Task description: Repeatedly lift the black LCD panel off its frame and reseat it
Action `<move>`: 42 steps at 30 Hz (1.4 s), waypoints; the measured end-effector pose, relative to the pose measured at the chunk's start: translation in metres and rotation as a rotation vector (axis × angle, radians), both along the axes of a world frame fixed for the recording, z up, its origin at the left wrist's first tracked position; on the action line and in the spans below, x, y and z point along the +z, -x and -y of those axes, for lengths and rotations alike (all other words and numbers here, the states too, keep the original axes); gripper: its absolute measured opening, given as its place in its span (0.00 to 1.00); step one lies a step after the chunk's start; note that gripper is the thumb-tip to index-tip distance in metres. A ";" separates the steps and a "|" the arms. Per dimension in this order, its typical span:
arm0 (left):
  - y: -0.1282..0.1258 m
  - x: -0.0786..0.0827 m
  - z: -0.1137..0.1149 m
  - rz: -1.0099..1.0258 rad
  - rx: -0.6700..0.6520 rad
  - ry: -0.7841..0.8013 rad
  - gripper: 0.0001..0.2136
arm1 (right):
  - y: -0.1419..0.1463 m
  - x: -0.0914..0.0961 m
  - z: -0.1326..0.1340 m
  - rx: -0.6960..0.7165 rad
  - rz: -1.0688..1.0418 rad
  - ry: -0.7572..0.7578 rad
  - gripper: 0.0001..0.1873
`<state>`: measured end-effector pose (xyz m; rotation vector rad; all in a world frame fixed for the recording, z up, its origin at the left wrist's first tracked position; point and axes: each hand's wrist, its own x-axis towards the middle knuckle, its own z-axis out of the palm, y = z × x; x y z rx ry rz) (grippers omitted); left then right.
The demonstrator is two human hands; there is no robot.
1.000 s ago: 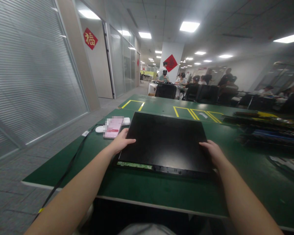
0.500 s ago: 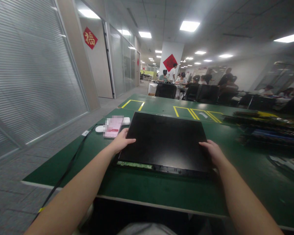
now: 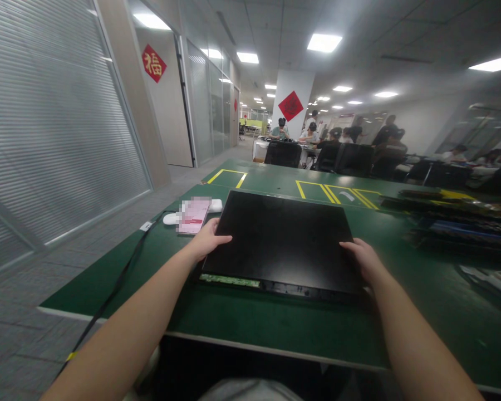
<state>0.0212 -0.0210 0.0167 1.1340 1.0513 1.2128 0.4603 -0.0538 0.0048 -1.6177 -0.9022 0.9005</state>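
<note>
A black LCD panel (image 3: 284, 239) is held face up in front of me over the green table (image 3: 242, 317). Along its near edge runs a strip of green circuit board (image 3: 229, 280). My left hand (image 3: 207, 240) grips the left side, thumb on the face and the other fingers mostly hidden beneath. On the opposite side my right hand (image 3: 364, 257) holds the edge the same way, its thumb on top. Whether the panel touches the table cannot be made out.
Beyond my left hand lie a pink-screened phone (image 3: 195, 216) and a white mouse-like object (image 3: 171, 219). A black cable (image 3: 125, 278) crosses the table's left edge. Stacked dark panels (image 3: 451, 223) stand at right. Yellow tape (image 3: 317, 189) marks the far side; people sit beyond.
My hands and the panel stay practically in place, with only a slight shift of the view. In the background, a standing person has moved.
</note>
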 end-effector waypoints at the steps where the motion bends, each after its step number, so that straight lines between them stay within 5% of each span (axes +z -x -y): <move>1: 0.000 0.000 0.000 -0.002 -0.001 -0.002 0.30 | 0.000 -0.001 0.000 0.002 0.001 -0.002 0.13; 42: 0.001 -0.001 0.000 0.012 -0.005 -0.013 0.29 | 0.001 0.000 -0.001 0.001 0.010 0.012 0.13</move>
